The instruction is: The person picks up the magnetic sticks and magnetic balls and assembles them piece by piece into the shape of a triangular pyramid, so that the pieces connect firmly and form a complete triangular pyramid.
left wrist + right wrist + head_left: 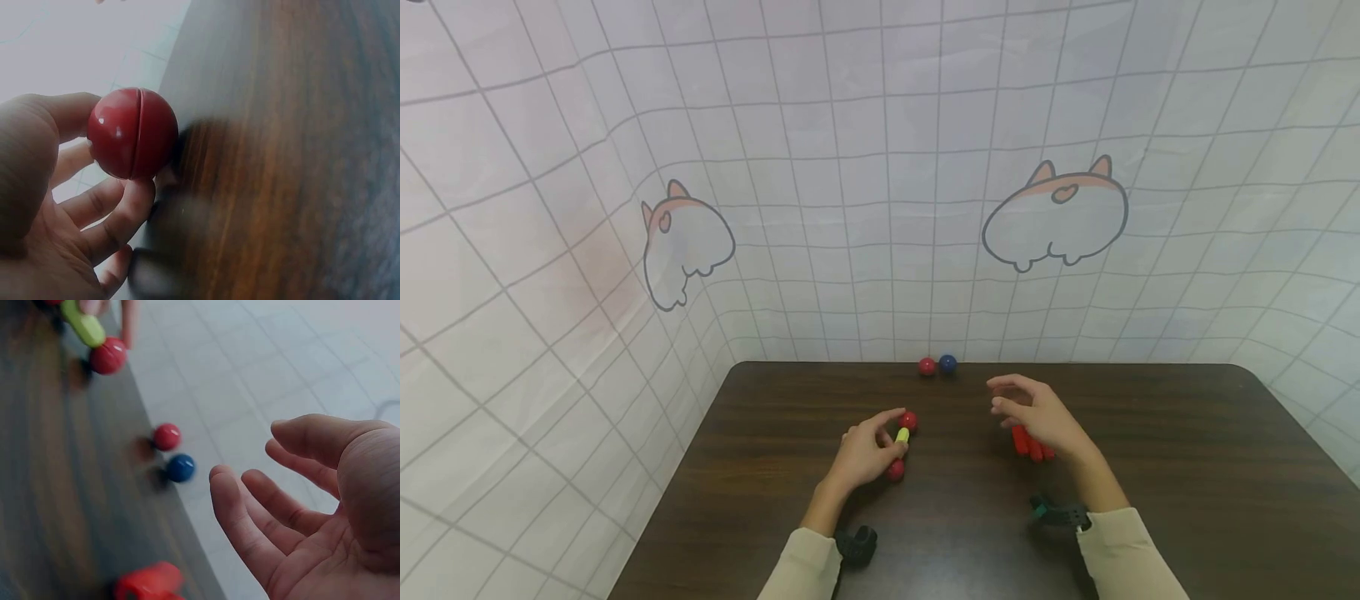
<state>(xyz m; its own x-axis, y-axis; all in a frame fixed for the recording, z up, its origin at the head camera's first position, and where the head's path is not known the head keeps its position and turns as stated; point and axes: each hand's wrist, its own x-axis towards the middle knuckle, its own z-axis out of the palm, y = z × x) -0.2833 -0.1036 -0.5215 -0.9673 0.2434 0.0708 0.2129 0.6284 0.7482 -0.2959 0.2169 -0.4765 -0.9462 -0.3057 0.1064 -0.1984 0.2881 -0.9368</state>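
My left hand (880, 446) pinches a small toy: a yellow-green rod (902, 435) with a red ball (908, 420) at its far end and another red ball (895, 470) at its near end. The left wrist view shows a seamed red ball (132, 132) held at my fingertips (134, 194). My right hand (1026, 404) hovers with relaxed, slightly curled fingers and holds nothing. Just under it a red piece (1030, 443) lies on the dark wooden table (1150, 467). In the right wrist view my empty palm (300, 506) faces the rod (86, 325) and the red piece (150, 582).
A loose red ball (927, 366) and a blue ball (947, 363) sit side by side at the table's far edge, against the gridded white backdrop (887, 208). They also show in the right wrist view, red ball (167, 436) beside blue ball (180, 467).
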